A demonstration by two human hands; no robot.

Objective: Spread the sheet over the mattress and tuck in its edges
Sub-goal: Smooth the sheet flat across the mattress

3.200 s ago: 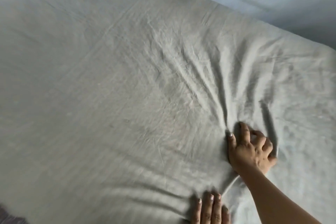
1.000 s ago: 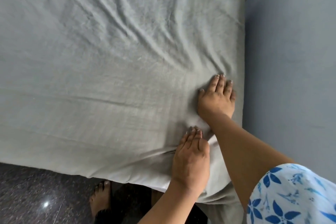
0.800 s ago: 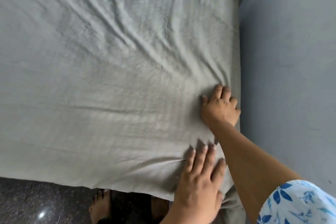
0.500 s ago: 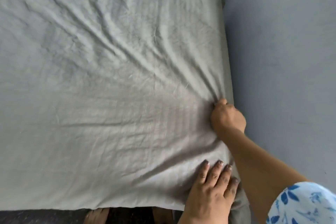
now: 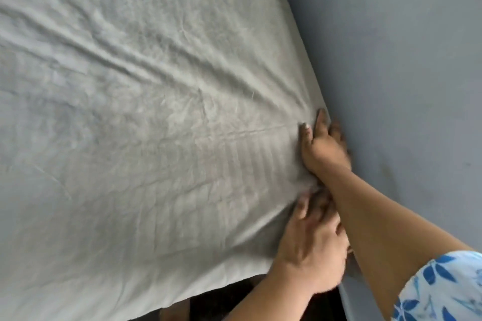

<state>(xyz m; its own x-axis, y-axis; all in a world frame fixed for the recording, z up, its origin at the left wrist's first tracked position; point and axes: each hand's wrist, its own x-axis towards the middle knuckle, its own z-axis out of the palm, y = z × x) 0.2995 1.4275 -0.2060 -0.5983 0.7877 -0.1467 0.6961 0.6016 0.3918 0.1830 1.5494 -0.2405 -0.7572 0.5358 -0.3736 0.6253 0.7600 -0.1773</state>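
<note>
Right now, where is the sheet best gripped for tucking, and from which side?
Take the sheet by its loose edge hanging over the near side, probably from the front: it drapes free there, while the wall crowds the right edge.

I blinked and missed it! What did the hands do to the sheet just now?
The right hand let go of its fistful and slid to the edge of the sheet by the wall, fingers straightened. The left hand kept pressing near the corner. The sheet stayed spread and wrinkled.

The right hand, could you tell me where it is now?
Head view, right of centre: the right hand rests on the edge of the grey fabric sheet by the blue-grey wall.
</note>
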